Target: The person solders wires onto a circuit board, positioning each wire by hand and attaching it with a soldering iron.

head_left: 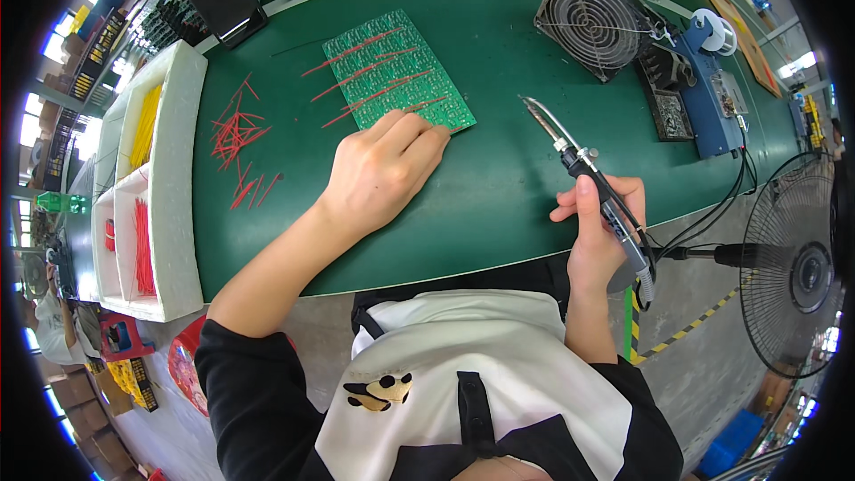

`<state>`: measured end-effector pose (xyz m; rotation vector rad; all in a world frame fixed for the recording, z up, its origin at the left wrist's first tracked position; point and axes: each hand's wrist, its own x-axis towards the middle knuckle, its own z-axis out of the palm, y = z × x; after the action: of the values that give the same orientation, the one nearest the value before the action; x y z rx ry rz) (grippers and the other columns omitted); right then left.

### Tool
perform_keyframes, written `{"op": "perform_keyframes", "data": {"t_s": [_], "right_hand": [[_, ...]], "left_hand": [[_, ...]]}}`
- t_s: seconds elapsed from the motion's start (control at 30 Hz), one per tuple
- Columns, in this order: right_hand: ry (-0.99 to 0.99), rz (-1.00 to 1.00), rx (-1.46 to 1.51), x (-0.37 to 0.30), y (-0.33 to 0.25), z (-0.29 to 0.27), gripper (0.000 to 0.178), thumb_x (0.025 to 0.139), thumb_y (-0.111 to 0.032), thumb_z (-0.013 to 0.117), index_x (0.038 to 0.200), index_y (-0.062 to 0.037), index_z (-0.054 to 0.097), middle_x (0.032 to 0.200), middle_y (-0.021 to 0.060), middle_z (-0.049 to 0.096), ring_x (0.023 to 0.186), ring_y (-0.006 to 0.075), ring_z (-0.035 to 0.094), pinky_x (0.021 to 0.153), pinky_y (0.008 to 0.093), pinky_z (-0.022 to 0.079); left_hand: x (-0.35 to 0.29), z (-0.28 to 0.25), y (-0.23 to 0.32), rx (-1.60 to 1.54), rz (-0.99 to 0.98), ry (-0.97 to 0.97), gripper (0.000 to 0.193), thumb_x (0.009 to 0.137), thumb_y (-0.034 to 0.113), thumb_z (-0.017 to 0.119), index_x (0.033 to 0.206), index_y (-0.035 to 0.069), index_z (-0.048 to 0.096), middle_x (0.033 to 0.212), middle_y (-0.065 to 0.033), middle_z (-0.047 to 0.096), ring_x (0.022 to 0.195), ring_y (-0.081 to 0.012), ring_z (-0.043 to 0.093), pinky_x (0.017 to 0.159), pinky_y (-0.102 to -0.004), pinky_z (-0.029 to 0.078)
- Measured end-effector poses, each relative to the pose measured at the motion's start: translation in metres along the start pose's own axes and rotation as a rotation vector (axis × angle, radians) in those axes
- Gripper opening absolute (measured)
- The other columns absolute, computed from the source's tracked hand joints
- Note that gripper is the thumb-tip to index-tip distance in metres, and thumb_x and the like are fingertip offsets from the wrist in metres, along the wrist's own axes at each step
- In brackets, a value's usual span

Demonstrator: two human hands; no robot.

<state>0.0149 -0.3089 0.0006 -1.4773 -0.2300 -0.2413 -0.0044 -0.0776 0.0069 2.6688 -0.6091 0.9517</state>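
A green circuit board panel (405, 36) lies on the green table, with several red wires (363, 73) laid across it, their left ends sticking out past its edge. My left hand (383, 165) is closed at the board's near edge, its fingertips pinched around a red wire (432, 101) whose far end shows on the board. The rest of that wire is hidden under the hand. To the right, my right hand (601, 214) grips a soldering iron (588, 165) with a thin metal feed tube alongside. Its tip points up and left, apart from the board.
Loose red wires (236, 134) lie scattered left of the board. A white foam box (183, 187) with yellow and red wires stands at the left edge. A fan (592, 18) and a blue soldering station (712, 89) with cables are at the back right.
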Motion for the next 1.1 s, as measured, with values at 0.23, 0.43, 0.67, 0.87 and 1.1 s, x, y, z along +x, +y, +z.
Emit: {"op": "perform_keyframes", "data": {"t_s": [0.23,0.43,0.67,0.87,1.1], "right_hand": [[-0.128,0.078,0.087,-0.008,-0.004,0.009,0.02,0.083,-0.002,0.063,0.089,0.0017,0.045,0.069,0.0125,0.062,0.055,0.0117,0.061,0.049,0.0222,0.051],[-0.161,0.121,0.102,-0.008,-0.004,0.011,0.019,0.082,-0.002,0.064,0.088,0.0022,0.046,0.07,0.0126,0.062,0.057,0.0113,0.061,0.048,0.0221,0.052],[-0.179,0.123,0.107,-0.008,-0.002,0.011,0.02,0.081,-0.002,0.064,0.088,0.0023,0.046,0.07,0.0128,0.063,0.056,0.0116,0.061,0.048,0.0219,0.052],[-0.193,0.141,0.091,-0.009,-0.002,0.01,0.02,0.081,-0.002,0.064,0.088,0.002,0.046,0.071,0.0128,0.063,0.056,0.0119,0.061,0.048,0.0216,0.05],[-0.201,0.163,0.073,-0.008,-0.004,0.011,0.02,0.08,-0.001,0.065,0.088,0.002,0.046,0.073,0.0133,0.063,0.056,0.0114,0.061,0.049,0.0216,0.05]], "left_hand": [[-0.001,0.0,0.001,-0.028,-0.022,0.007,0.014,0.069,0.001,0.069,0.082,0.004,0.064,0.072,-0.0036,0.057,0.061,-0.0181,0.057,0.049,-0.0287,0.046],[-0.001,-0.001,0.002,-0.008,-0.044,0.001,0.013,0.069,0.001,0.069,0.081,0.004,0.064,0.07,-0.0039,0.056,0.061,-0.0183,0.057,0.048,-0.029,0.045],[0.0,0.0,0.002,-0.007,-0.064,-0.006,0.012,0.07,0.002,0.068,0.081,0.004,0.064,0.07,-0.0037,0.056,0.061,-0.0183,0.057,0.048,-0.0291,0.045],[0.0,0.0,0.002,0.001,-0.07,-0.013,0.012,0.069,0.002,0.068,0.081,0.004,0.064,0.07,-0.0035,0.055,0.061,-0.0178,0.057,0.048,-0.0288,0.045],[0.0,0.0,0.003,0.011,-0.069,-0.01,0.012,0.069,0.002,0.069,0.081,0.004,0.065,0.069,-0.0028,0.054,0.06,-0.0172,0.056,0.048,-0.0287,0.045]]}}
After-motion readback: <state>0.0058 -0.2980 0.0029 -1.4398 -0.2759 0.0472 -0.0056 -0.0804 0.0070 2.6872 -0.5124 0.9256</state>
